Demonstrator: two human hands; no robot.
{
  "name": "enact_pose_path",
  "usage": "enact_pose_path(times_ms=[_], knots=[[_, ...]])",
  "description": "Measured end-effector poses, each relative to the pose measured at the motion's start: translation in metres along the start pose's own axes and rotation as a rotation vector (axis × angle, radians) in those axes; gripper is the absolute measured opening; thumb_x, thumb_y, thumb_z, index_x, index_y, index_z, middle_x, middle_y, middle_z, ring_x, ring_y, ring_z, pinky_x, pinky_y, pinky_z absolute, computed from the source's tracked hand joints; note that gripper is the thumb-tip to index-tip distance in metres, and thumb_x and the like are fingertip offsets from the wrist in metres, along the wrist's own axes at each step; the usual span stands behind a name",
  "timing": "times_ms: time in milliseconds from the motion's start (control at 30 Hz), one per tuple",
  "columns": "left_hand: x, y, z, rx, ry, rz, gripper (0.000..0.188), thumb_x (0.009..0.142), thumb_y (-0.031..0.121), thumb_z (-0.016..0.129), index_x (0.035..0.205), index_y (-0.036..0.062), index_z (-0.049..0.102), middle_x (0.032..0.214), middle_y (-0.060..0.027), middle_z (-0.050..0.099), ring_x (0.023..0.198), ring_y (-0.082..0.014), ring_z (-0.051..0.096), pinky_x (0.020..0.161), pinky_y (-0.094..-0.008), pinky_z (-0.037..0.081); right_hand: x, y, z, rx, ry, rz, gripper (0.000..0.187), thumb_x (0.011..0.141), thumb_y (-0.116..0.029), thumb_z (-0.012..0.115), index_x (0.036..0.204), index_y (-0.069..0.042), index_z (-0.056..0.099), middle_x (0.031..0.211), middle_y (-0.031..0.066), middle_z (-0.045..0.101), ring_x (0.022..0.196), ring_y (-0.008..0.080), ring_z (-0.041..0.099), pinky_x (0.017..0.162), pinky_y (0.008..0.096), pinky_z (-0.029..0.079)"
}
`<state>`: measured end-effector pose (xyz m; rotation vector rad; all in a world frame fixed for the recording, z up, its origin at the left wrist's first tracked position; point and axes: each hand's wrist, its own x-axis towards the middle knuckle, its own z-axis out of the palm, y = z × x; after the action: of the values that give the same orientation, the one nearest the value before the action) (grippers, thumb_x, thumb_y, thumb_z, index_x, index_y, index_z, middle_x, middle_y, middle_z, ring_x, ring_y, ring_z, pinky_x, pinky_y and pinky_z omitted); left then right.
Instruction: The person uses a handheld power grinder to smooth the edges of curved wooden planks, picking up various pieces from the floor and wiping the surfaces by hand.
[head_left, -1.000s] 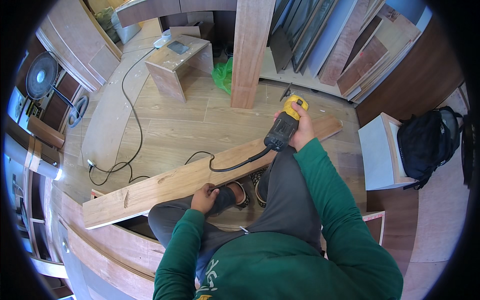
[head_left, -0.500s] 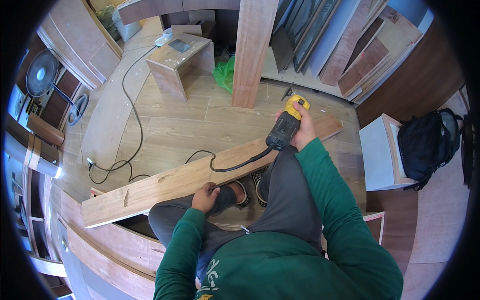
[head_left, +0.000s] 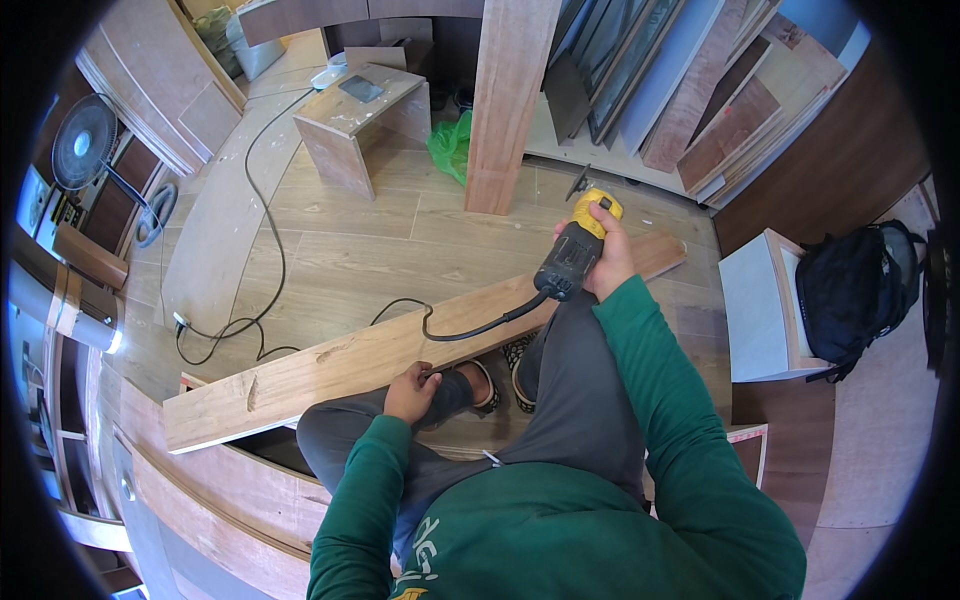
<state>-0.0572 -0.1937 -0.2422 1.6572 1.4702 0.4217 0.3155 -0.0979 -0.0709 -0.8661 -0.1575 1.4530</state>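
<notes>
My right hand [head_left: 609, 250] is wrapped around a yellow and black angle grinder [head_left: 572, 255], held above my right knee. Its thin disc [head_left: 578, 182] points away from me, seen nearly edge-on. From the grinder's rear a black cord [head_left: 487, 326] droops across a long wooden plank [head_left: 310, 365]. The plank lies slantwise in front of my legs, its left end closer to me. Beside its near edge, by my left knee, my left hand [head_left: 410, 393] is closed with curled fingers. What it holds, if anything, is hidden.
A small wooden stool [head_left: 335, 125] with a dark flat object on top stands ahead, near a green plastic bag [head_left: 452, 148] and an upright board [head_left: 505, 110]. A black backpack [head_left: 858, 290] rests at right. Cable [head_left: 270, 215] and a fan [head_left: 85, 143] are at left.
</notes>
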Motion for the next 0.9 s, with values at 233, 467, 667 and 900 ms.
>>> enact_pose_path(times_ms=[233,467,667,900], knots=[[-0.0007,0.0010,-0.0004,0.023,0.012,0.010,0.043,0.092,0.032,0.069,0.120,-0.0002,0.064,0.093,-0.0224,0.073,0.092,-0.0342,0.072,0.083,-0.0402,0.055,-0.0008,-0.0001,0.0010,-0.003,-0.004,-0.006,0.044,0.091,-0.033,0.069,0.115,-0.001,0.053,0.090,0.0215,0.069,0.080,0.0329,0.070,0.072,0.0451,0.061],[0.0000,0.0007,-0.0003,0.005,0.005,0.000,0.042,0.092,0.031,0.069,0.120,-0.0005,0.064,0.095,-0.0235,0.073,0.093,-0.0344,0.072,0.084,-0.0398,0.055,-0.0021,-0.0002,0.0023,0.006,0.015,0.005,0.038,0.088,-0.031,0.073,0.105,-0.001,0.059,0.086,0.0174,0.069,0.081,0.0321,0.069,0.075,0.0474,0.059],[0.0005,-0.0010,0.0003,0.015,0.010,0.001,0.042,0.092,0.031,0.070,0.120,0.0004,0.064,0.094,-0.0227,0.073,0.092,-0.0340,0.072,0.083,-0.0401,0.055,-0.0037,-0.0001,0.0034,-0.006,0.006,0.010,0.039,0.087,-0.033,0.073,0.102,0.001,0.060,0.087,0.0186,0.069,0.081,0.0322,0.069,0.075,0.0469,0.059],[0.0003,-0.0021,0.0008,0.012,0.015,0.007,0.042,0.092,0.031,0.070,0.120,0.0008,0.065,0.092,-0.0217,0.073,0.091,-0.0337,0.072,0.082,-0.0401,0.055,-0.0021,-0.0009,0.0015,0.005,0.011,0.016,0.043,0.089,-0.033,0.072,0.111,0.000,0.056,0.091,0.0211,0.069,0.082,0.0329,0.070,0.074,0.0459,0.060]])
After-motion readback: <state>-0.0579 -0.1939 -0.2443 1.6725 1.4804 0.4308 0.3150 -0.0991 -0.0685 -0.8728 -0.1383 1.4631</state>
